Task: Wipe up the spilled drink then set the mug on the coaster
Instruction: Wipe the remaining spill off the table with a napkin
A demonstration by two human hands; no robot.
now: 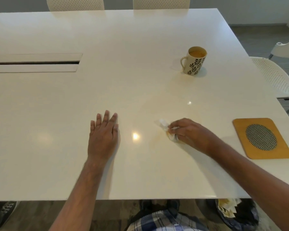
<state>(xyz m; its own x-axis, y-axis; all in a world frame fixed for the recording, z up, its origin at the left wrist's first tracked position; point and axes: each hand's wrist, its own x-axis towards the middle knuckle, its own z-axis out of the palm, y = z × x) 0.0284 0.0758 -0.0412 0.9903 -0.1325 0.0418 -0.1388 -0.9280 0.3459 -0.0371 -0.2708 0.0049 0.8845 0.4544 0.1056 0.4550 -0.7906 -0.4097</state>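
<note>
My right hand (pixel 188 132) grips a crumpled white tissue (pixel 165 127), stained orange, and presses it on the white table (pixel 140 47). A faint orange smear (pixel 157 139) lies just left of the tissue. Flat on the table to the left rests my left hand (pixel 103 135), fingers spread, holding nothing. A cream mug (pixel 194 61) with dark leaf print stands upright at the far right, orange drink inside, handle to the left. Near the right edge lies an orange coaster (pixel 262 139) with a dark woven oval in its middle.
A cable slot (pixel 35 62) with flaps is set into the table at far left. White perforated chairs stand at the far side (pixel 75 4) and at the right (pixel 275 75). Below the front edge sits a dark bin (pixel 235 214) holding used tissues.
</note>
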